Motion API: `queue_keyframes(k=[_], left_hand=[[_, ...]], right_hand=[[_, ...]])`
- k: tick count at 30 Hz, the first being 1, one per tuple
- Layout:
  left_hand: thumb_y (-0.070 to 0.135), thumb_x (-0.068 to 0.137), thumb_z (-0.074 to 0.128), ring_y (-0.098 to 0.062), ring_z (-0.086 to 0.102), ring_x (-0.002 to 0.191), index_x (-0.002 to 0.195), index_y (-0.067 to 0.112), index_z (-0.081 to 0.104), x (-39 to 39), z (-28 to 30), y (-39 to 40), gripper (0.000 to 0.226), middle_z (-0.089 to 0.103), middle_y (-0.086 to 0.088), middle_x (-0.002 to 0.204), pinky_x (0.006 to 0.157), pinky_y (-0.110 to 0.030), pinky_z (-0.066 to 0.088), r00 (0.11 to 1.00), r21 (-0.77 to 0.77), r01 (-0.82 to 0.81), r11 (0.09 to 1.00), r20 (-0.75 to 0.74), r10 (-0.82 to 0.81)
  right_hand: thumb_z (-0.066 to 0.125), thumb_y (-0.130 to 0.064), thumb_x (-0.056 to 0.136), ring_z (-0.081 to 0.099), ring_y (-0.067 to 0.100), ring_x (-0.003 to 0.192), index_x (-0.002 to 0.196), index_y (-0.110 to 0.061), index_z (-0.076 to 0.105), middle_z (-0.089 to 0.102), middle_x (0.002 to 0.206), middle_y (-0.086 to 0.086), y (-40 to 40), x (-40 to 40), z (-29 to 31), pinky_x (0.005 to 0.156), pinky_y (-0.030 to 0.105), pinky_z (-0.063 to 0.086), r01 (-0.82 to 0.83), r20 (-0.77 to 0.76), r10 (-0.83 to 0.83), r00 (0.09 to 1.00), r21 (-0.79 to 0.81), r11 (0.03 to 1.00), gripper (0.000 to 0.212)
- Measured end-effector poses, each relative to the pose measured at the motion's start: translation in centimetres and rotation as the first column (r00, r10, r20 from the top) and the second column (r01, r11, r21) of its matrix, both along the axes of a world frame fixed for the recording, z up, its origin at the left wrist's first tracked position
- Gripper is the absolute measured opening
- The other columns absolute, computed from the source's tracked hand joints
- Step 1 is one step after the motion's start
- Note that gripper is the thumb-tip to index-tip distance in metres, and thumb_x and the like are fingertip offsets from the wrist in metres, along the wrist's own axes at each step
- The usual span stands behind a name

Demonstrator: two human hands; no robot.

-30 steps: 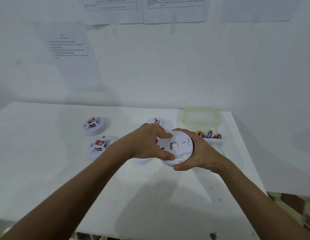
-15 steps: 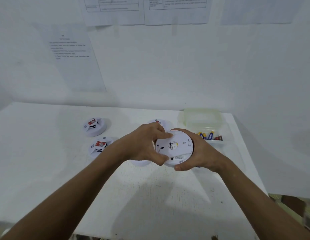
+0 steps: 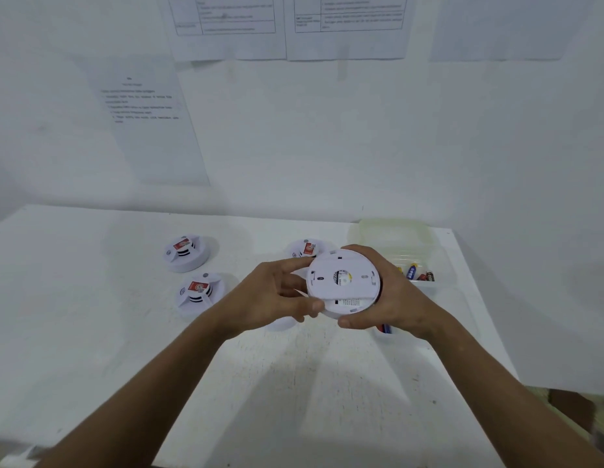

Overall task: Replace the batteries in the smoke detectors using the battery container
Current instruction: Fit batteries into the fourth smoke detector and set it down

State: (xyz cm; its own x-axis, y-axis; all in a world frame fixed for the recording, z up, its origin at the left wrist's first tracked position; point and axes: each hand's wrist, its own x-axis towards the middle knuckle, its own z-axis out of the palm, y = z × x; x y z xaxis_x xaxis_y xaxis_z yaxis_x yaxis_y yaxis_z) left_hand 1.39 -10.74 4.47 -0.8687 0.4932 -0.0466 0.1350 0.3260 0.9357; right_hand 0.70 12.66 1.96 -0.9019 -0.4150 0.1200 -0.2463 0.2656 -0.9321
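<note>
Head view: both hands hold a white smoke detector (image 3: 342, 282) above the table (image 3: 91, 332), its back facing up. The right hand (image 3: 393, 295) cups its right rim; the left hand (image 3: 276, 295) pinches its left edge. The battery container (image 3: 400, 244) sits just beyond, at the far right.

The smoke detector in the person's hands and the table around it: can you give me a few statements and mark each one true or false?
1. Both hands hold the detector. True: the left hand grips its left edge and the right hand cups its right side.
2. The held detector rests on the table. False: it is lifted above it.
3. Three other detectors with red labels sit on the table. True: two on the left, one behind the hands.
4. The battery container is at the table's left end. False: it is at the right, behind the right hand.
5. The container holds no batteries. False: several lie in it.
</note>
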Motion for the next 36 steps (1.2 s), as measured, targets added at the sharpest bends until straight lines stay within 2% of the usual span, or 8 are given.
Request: queue_keyframes(k=[4, 8, 12, 15, 22, 25, 32, 36], left_hand=[[0.013, 0.077, 0.079, -0.018, 0.072, 0.091, 0.134, 0.035, 0.051, -0.3, -0.2, -0.6, 0.068, 0.074, -0.001, 0.103, 0.075, -0.016, 0.053, 0.999, 0.015, -0.048, 0.999, 0.003, 0.048], [0.013, 0.077, 0.08, -0.015, 0.072, 0.09, 0.133, 0.039, 0.047, -0.3, -0.3, -0.9, 0.069, 0.073, -0.003, 0.104, 0.072, -0.014, 0.052, 0.998, 0.026, -0.057, 0.998, 0.002, 0.057], [0.014, 0.077, 0.079, -0.012, 0.07, 0.092, 0.137, 0.031, 0.048, -0.3, -0.3, -1.1, 0.07, 0.074, -0.001, 0.101, 0.077, -0.015, 0.052, 0.996, 0.028, -0.077, 0.997, -0.038, 0.078], [0.016, 0.078, 0.078, -0.009, 0.069, 0.096, 0.134, 0.035, 0.049, -0.3, -0.3, -1.4, 0.066, 0.072, 0.006, 0.105, 0.077, -0.013, 0.05, 0.993, 0.069, -0.114, 0.991, -0.029, 0.117], [0.026, 0.065, 0.089, -0.014, 0.061, 0.116, 0.145, 0.042, 0.032, 0.5, -1.2, -1.6, 0.1, 0.053, 0.013, 0.137, 0.092, -0.034, 0.055, 1.0, -0.011, 0.016, 1.0, -0.019, -0.016], [0.016, 0.068, 0.087, -0.016, 0.066, 0.107, 0.143, 0.035, 0.041, 0.5, -0.9, -1.6, 0.09, 0.059, 0.01, 0.132, 0.086, -0.033, 0.058, 0.999, 0.043, -0.017, 0.999, -0.035, 0.019], [0.049, 0.063, 0.083, -0.001, 0.061, 0.101, 0.131, 0.048, 0.046, -0.6, -0.9, -3.5, 0.078, 0.057, 0.026, 0.12, 0.077, -0.015, 0.053, 0.971, -0.204, -0.071, 0.976, -0.237, 0.021], [0.045, 0.063, 0.084, -0.004, 0.058, 0.098, 0.124, 0.052, 0.045, -0.9, -0.4, -4.3, 0.073, 0.056, 0.024, 0.115, 0.07, -0.011, 0.049, 0.95, -0.237, -0.049, 0.97, -0.31, -0.028]], right_hand=[[0.094, -0.007, 0.055, 0.052, -0.005, 0.112, 0.131, -0.032, 0.043, 0.053, 0.124, -0.02, -0.6, 0.0, 0.0, 0.085, 0.011, 0.049, 0.009, -0.028, -0.007, 1.0, 0.056, 0.998, 0.095], [0.095, -0.035, 0.051, 0.043, -0.004, 0.116, 0.128, -0.045, 0.034, 0.041, 0.126, -0.018, -1.0, -0.1, 0.1, 0.092, 0.019, 0.047, 0.083, -0.169, -0.036, 0.985, 0.282, 0.956, 0.098], [0.089, -0.041, 0.056, 0.034, 0.011, 0.111, 0.146, -0.033, 0.026, 0.035, 0.126, -0.015, -1.6, -0.3, 0.5, 0.095, 0.027, 0.038, 0.095, -0.289, 0.053, 0.956, 0.477, 0.874, 0.11], [0.09, -0.031, 0.06, 0.045, 0.006, 0.105, 0.141, -0.038, 0.029, 0.042, 0.125, -0.023, -1.7, -0.4, 0.8, 0.082, 0.015, 0.041, 0.059, -0.197, 0.028, 0.98, 0.424, 0.904, 0.102], [0.084, -0.001, 0.058, 0.062, 0.009, 0.11, 0.13, -0.023, 0.043, 0.06, 0.121, -0.008, -2.1, -0.2, 0.4, 0.081, 0.024, 0.055, -0.047, 0.141, 0.06, 0.988, -0.093, 0.995, 0.085], [0.085, 0.002, 0.058, 0.06, 0.011, 0.115, 0.131, -0.024, 0.046, 0.062, 0.123, -0.012, -2.5, -0.4, 0.2, 0.085, 0.024, 0.054, -0.074, 0.125, 0.086, 0.988, -0.096, 0.993, 0.086], [0.097, -0.02, 0.051, 0.052, -0.001, 0.119, 0.13, -0.043, 0.046, 0.052, 0.127, -0.026, -3.2, -0.7, -0.6, 0.092, 0.014, 0.049, -0.029, 0.003, 0.029, 1.0, 0.113, 0.993, 0.096], [0.097, -0.024, 0.049, 0.05, -0.002, 0.12, 0.128, -0.046, 0.046, 0.05, 0.127, -0.027, -4.3, -0.9, -0.7, 0.092, 0.009, 0.045, -0.007, -0.052, 0.014, 0.999, 0.126, 0.992, 0.097]])
